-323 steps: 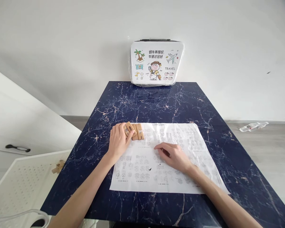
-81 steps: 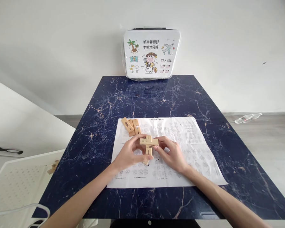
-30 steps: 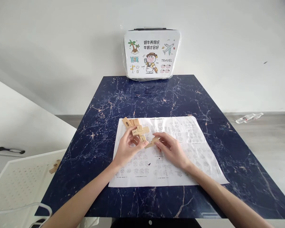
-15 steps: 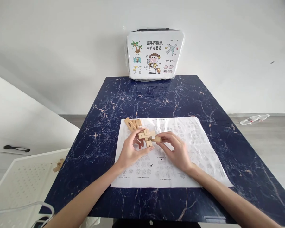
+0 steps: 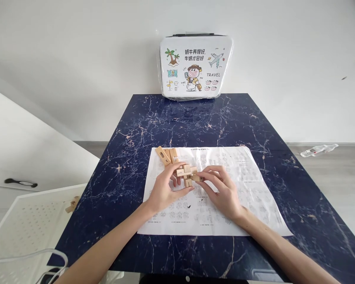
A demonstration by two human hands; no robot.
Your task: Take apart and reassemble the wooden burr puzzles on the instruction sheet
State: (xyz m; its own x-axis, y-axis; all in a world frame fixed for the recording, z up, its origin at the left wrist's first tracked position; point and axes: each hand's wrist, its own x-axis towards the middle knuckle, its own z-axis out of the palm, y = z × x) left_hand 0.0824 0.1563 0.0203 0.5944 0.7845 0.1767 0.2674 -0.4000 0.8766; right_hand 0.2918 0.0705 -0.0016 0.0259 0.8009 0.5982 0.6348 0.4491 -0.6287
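Between my hands, above the printed sheet, is a partly joined wooden burr puzzle (image 5: 185, 172) made of crossed notched sticks, with numbers marked on some of them. My left hand (image 5: 163, 188) grips it from the left, thumb under the lower front stick. The fingertips of my right hand (image 5: 223, 191) pinch a wooden puzzle piece (image 5: 197, 178) at the puzzle's right side, where it meets the other sticks. Just beyond my left hand, several loose notched wooden pieces (image 5: 165, 156) lie on the sheet's upper left corner, one marked 2.
The white instruction sheet (image 5: 248, 205) with small diagrams lies on a dark blue marbled table (image 5: 183, 122). A white cartoon-printed case (image 5: 195, 65) stands at the far edge against the wall. Left of the table is a white perforated basket (image 5: 32, 221) with wooden pieces (image 5: 73, 204) and a white cable (image 5: 26, 252).
The puzzle has shifted slightly right and down in view. The piece in my right fingers has come closer against the other sticks, narrowing the gap.
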